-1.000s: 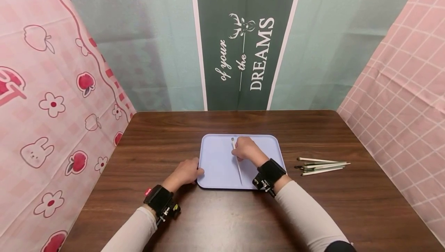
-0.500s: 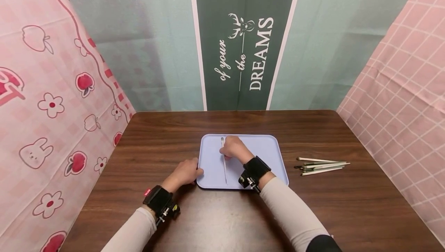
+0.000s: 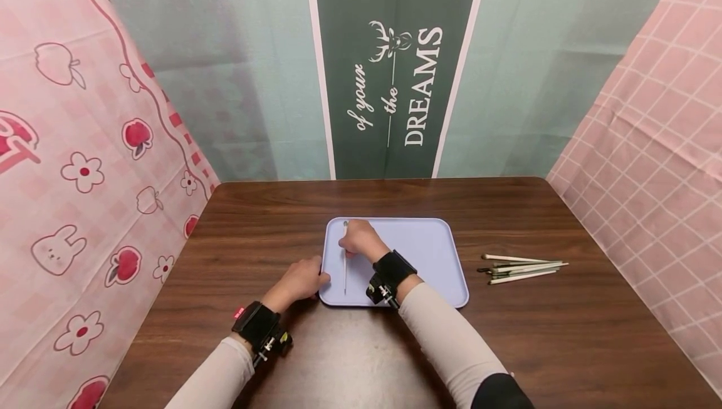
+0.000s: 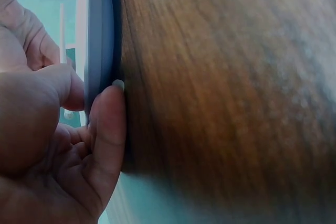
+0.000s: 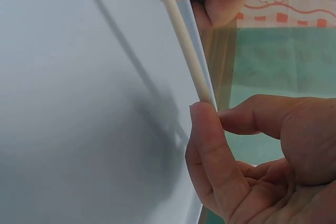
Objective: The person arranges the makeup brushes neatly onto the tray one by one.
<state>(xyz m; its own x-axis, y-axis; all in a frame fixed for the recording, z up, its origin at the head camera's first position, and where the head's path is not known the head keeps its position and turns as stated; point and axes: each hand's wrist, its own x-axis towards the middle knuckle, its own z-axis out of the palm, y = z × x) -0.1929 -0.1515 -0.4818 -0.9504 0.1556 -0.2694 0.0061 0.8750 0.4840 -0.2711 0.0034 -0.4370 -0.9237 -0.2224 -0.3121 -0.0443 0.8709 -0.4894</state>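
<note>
A pale lavender tray (image 3: 417, 252) lies flat on the wooden table. My left hand (image 3: 300, 279) grips its left edge; in the left wrist view the thumb bends over the tray rim (image 4: 100, 30) and a finger sits low against its outer side. Above the tray's left part, my right hand (image 3: 362, 240) pinches a slim brush (image 3: 345, 274) with a white handle. The brush points along the tray's short side, its dark head at the far end. In the right wrist view, the brush handle (image 5: 184, 40) rises from between thumb and fingertips, casting a shadow on the tray.
Several more slim brushes (image 3: 524, 270) lie in a loose bunch on the table (image 3: 271, 208), right of the tray. A green printed cloth (image 3: 389, 83) hangs behind, with pink cloths (image 3: 643, 146) at both sides.
My right hand has carried the brush leftward across the tray, from near its middle to its left side, and the brush has turned straighter. My left hand stays on the tray edge.
</note>
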